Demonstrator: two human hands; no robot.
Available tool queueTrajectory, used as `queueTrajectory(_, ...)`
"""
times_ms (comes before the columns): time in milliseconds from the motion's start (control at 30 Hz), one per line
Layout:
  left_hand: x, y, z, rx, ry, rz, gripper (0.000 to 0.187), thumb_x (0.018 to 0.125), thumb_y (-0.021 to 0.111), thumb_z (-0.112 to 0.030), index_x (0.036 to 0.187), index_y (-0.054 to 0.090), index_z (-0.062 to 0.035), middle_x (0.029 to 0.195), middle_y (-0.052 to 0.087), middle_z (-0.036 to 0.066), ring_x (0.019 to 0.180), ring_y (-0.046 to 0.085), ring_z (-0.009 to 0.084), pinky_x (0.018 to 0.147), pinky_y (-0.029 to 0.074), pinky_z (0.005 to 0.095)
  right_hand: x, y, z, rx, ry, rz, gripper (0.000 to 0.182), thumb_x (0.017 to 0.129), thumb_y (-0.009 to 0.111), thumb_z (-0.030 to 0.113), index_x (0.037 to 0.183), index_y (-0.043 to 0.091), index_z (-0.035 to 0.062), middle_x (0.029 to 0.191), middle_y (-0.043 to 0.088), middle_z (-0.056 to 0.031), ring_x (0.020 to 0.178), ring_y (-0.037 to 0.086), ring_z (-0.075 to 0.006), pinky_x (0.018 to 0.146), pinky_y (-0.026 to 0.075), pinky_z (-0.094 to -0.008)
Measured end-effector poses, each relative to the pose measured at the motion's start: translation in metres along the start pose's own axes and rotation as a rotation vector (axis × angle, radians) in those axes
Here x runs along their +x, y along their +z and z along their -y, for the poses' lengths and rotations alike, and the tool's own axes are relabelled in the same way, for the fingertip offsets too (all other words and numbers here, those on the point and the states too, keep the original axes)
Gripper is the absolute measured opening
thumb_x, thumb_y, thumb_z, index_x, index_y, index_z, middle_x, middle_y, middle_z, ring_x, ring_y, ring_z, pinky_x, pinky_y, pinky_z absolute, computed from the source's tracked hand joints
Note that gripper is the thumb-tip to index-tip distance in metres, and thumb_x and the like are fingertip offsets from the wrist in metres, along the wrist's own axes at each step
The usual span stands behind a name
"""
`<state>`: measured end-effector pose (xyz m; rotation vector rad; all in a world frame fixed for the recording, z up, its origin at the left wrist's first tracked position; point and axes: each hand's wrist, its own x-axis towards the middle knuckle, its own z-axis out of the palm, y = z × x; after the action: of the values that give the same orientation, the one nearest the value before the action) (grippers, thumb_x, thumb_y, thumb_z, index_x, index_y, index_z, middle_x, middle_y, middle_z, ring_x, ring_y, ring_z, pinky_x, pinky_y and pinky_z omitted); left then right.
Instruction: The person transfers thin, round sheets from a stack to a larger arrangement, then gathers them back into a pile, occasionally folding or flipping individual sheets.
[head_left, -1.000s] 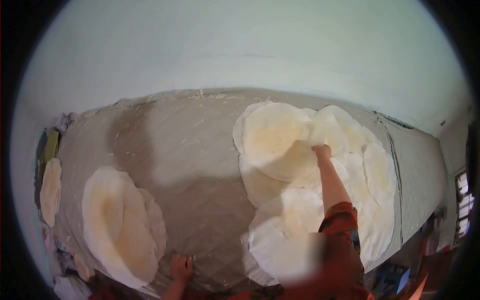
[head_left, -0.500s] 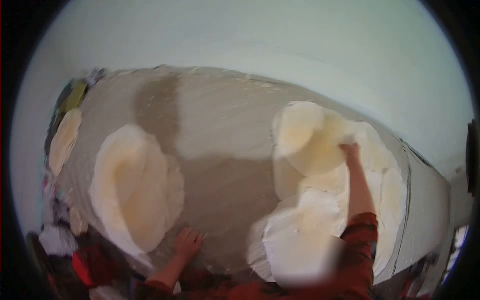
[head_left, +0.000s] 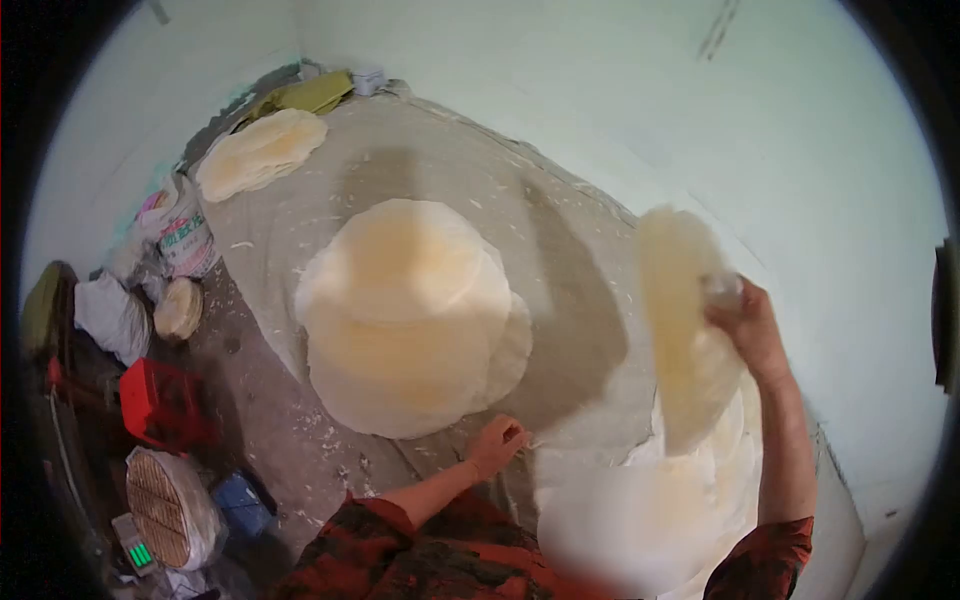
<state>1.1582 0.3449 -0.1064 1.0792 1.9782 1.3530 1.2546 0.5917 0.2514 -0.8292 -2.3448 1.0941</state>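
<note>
A large, thin, round flatbread point(head_left: 680, 330) hangs upright from my right hand point(head_left: 748, 325), which is closed on its edge. Below it lies a pile of pale flatbreads point(head_left: 735, 440) on the right of the cloth, partly covered by the raised one and a whitish blur. My left hand point(head_left: 498, 447) is loosely curled just beyond the lower right edge of another stack of flatbreads point(head_left: 410, 320). No item shows in its fingers. This stack overlaps unevenly, with pale rims and yellowish middles.
A grey-brown cloth point(head_left: 460, 150) with crumbs lies under the stacks, against a pale wall. More flatbreads point(head_left: 262, 152) lie at its far left corner beside a green cloth point(head_left: 310, 95). Along the left stand a printed sack point(head_left: 182, 230), a red container point(head_left: 160, 400) and a round slatted tray point(head_left: 158, 508).
My right hand has lifted a flatbread off the right pile. The view has swung left, bringing the left stack nearer the middle. My left hand's fingers are now more curled.
</note>
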Motion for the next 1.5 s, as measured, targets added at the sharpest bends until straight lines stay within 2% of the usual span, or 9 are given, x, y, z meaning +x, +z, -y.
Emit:
queueTrajectory(133, -0.022, -0.055, -0.005, -1.360, -0.615, 0.052, 0.039, 0.085, 0.055, -0.037, 0.113, 0.047, -0.0111, 0.103, 0.055, 0.009, 0.094, 0.055, 0.0239, 0.079, 0.045, 0.0465, 0.000, 0.081, 0.059, 0.242, -0.001, 0.168, 0.033, 0.073, 0.061, -0.003, 0.106, 0.058, -0.0008, 0.089, 0.062, -0.0042, 0.080, 0.058, -0.0115, 0.073, 0.047, -0.0265)
queueTrajectory(233, -0.029, -0.137, -0.033, -1.908, -0.334, 0.216, 0.045, 0.085, 0.055, -0.035, 0.123, 0.040, -0.0140, 0.114, 0.050, 0.011, 0.102, 0.053, 0.0265, 0.087, 0.041, 0.0531, 0.012, 0.126, 0.080, 0.433, 0.069, 0.209, 0.034, 0.074, 0.061, -0.004, 0.107, 0.058, 0.0009, 0.089, 0.063, -0.0056, 0.078, 0.060, -0.0130, 0.071, 0.049, -0.0281)
queueTrajectory(433, -0.014, -0.260, 0.004, -1.445, -0.081, -0.506, 0.049, 0.088, 0.048, -0.033, 0.129, 0.036, -0.0090, 0.122, 0.047, 0.011, 0.109, 0.049, 0.0257, 0.093, 0.040, 0.0387, 0.047, 0.218, 0.065, 0.868, 0.118, 0.223, 0.035, 0.073, 0.061, -0.005, 0.106, 0.058, 0.0015, 0.092, 0.064, -0.0092, 0.079, 0.062, -0.0176, 0.070, 0.052, -0.0321)
queueTrajectory(633, -0.036, -0.275, 0.031, -1.646, -0.454, -0.247, 0.048, 0.089, 0.047, -0.030, 0.126, 0.039, -0.0010, 0.123, 0.048, 0.012, 0.111, 0.049, 0.0279, 0.092, 0.041, 0.0410, 0.045, 0.290, 0.051, 0.847, 0.188, 0.240, 0.035, 0.072, 0.059, -0.006, 0.106, 0.057, -0.0002, 0.094, 0.064, -0.0100, 0.079, 0.062, -0.0187, 0.073, 0.051, -0.0322)
queueTrajectory(967, -0.035, -0.222, 0.046, -1.522, -0.454, -0.257, 0.044, 0.092, 0.041, -0.026, 0.126, 0.037, 0.0010, 0.125, 0.046, 0.017, 0.113, 0.047, 0.0298, 0.096, 0.040, 0.0439, 0.036, 0.294, 0.158, 0.543, -0.109, 0.437, 0.031, 0.075, 0.056, -0.005, 0.105, 0.057, -0.0006, 0.091, 0.063, -0.0042, 0.079, 0.058, -0.0107, 0.071, 0.047, -0.0260)
queueTrajectory(1033, -0.039, -0.251, -0.017, -1.642, -0.844, -0.367, 0.044, 0.093, 0.039, -0.027, 0.128, 0.035, 0.0001, 0.128, 0.044, 0.017, 0.116, 0.045, 0.0291, 0.099, 0.037, 0.0434, 0.035, 0.291, 0.178, 0.585, -0.107, 0.461, 0.031, 0.075, 0.057, -0.005, 0.106, 0.058, 0.0002, 0.091, 0.063, -0.0040, 0.080, 0.058, -0.0110, 0.072, 0.047, -0.0262)
queueTrajectory(1167, -0.028, -0.249, 0.023, -1.944, -0.211, -0.096, 0.049, 0.090, 0.044, -0.030, 0.128, 0.034, -0.0014, 0.128, 0.043, 0.018, 0.118, 0.043, 0.0288, 0.097, 0.039, 0.0440, 0.028, 0.284, 0.199, 0.793, -0.088, 0.448, 0.031, 0.076, 0.060, -0.003, 0.106, 0.058, 0.0013, 0.094, 0.063, -0.0047, 0.081, 0.059, -0.0124, 0.074, 0.048, -0.0275)
queueTrajectory(1367, -0.017, -0.328, 0.035, -1.613, -0.164, -0.505, 0.049, 0.084, 0.052, -0.022, 0.126, 0.037, -0.0013, 0.121, 0.048, 0.017, 0.113, 0.047, 0.0300, 0.098, 0.038, 0.0438, 0.053, 0.274, 0.159, 0.779, -0.157, 0.348, 0.044, 0.076, 0.063, 0.002, 0.117, 0.050, 0.0041, 0.107, 0.059, -0.0084, 0.085, 0.059, -0.0153, 0.072, 0.049, -0.0306)
queueTrajectory(1500, -0.017, -0.343, 0.086, -0.669, -0.298, -0.870, 0.047, 0.080, 0.055, -0.016, 0.122, 0.041, 0.0023, 0.115, 0.051, 0.018, 0.104, 0.051, 0.0317, 0.093, 0.040, 0.0420, 0.051, 0.296, 0.015, 0.424, 0.101, 0.150, 0.061, 0.075, 0.065, 0.007, 0.129, 0.037, 0.0119, 0.121, 0.046, -0.0087, 0.094, 0.057, -0.0191, 0.067, 0.050, -0.0319)
